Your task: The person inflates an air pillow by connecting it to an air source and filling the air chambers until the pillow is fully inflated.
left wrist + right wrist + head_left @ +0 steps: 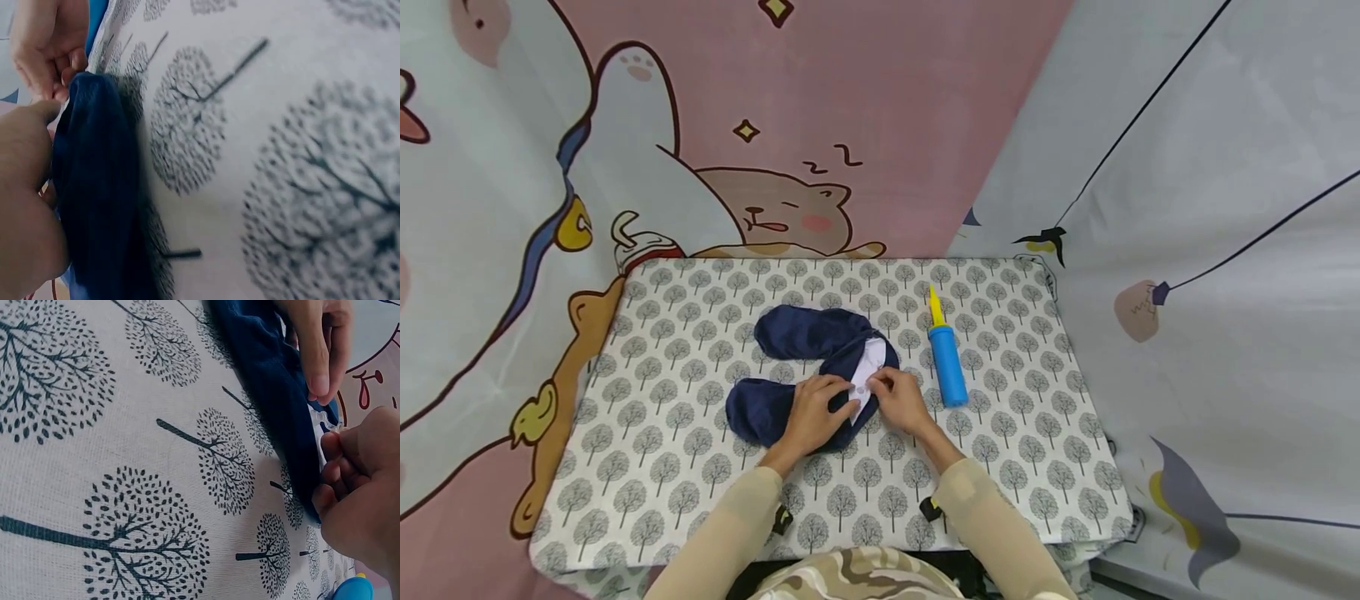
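Observation:
A navy U-shaped neck pillow (812,332) lies on the tree-print cloth, its two arms toward the left. A white inner part (868,362) shows through an opening in its curved end. My left hand (817,408) grips the pillow beside this opening, thumb and fingers at the white part's edge. From the right, my right hand (901,402) pinches a small clear valve (322,417) on the white part. In the left wrist view, the pillow's navy cover (97,187) hides part of the left fingers.
To the right of the pillow lies a blue hand pump (949,367) with a yellow nozzle (936,307) pointing away. The tree-print table (677,500) ends at a cartoon-print curtain (925,125) at the back and sides.

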{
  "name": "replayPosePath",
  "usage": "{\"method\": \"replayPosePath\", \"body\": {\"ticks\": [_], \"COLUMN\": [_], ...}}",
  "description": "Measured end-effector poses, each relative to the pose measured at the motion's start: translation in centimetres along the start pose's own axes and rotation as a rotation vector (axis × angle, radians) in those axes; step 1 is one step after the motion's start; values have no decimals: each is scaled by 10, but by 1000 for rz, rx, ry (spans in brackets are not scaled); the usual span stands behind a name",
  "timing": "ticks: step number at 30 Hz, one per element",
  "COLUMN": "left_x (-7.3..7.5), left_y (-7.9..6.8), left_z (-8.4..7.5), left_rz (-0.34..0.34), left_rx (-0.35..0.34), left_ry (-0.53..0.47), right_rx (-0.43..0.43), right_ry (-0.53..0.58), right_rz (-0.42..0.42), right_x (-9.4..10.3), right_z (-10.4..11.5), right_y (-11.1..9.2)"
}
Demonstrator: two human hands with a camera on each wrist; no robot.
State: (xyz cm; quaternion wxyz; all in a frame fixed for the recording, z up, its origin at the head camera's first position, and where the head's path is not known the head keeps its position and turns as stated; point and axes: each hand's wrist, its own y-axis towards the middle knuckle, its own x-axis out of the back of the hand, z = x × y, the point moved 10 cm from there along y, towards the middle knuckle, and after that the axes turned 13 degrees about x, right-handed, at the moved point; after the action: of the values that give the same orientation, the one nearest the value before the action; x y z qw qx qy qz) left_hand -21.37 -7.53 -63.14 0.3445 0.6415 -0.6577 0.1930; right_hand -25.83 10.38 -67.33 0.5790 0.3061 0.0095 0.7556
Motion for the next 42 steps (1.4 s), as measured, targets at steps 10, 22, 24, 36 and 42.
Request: {"method": "replayPosePath", "body": {"ticks": [10, 22, 24, 36, 42], "left_x": [-2, -6, -5, 0, 1], "left_y": [8, 11, 11, 13, 13], "left_z": [-7, -9, -10, -6, -7], "left_rz": [-102, -115, -121, -180, -132], "left_rx": [45, 48, 36, -46, -14], "left_ry": [95, 150, 133, -39, -46], "right_rx": [-115, -223, -213, -194, -110], "right_ry": [78, 157, 141, 8, -6], "right_rz": [4, 41, 39, -14, -31], "right_x": [4, -1, -1, 5, 6], "right_z": [21, 21, 23, 25, 25], "right_y": [5, 4, 5, 12, 14]}}
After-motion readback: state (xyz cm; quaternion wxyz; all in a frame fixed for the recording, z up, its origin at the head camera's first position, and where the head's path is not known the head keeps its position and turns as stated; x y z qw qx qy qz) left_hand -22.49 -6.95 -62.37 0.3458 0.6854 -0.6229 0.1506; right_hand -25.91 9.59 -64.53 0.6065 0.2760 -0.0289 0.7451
